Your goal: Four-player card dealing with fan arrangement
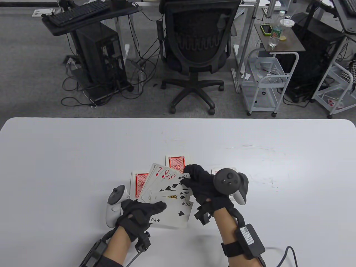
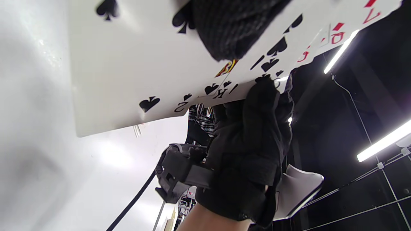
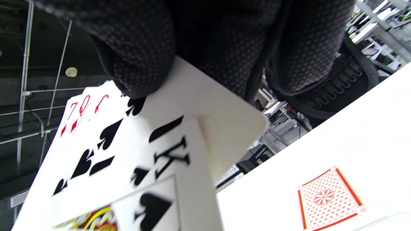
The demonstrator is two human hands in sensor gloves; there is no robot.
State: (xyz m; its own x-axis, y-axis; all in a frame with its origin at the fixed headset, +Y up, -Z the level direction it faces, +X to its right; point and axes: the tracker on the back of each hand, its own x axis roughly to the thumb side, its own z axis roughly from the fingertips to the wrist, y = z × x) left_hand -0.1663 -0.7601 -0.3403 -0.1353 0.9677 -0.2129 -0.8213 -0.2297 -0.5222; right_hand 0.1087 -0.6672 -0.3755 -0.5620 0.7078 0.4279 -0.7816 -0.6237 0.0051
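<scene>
While both hands work above the near edge of the white, smooth desk (image 1: 83,144), I log the following. Item one: a fan of cards (image 1: 167,192), glossy rectangles with rounded corners, face up, showing a 2 of spades in front, a king of spades behind it, then a spade card and red 7, Q and J indices. My left hand (image 1: 140,212), in a black knit glove, grips the fan at its lower corner, thumb pressed across the 2. My right hand (image 1: 198,183), in a dotted-texture glove, pinches the upper right edge of the fan. Item two: a face-down pile (image 1: 175,162) with a red patterned back lies on the desk beyond the fan. Item three: another red-backed pile (image 1: 138,183) lies left of the fan, partly covered.
</scene>
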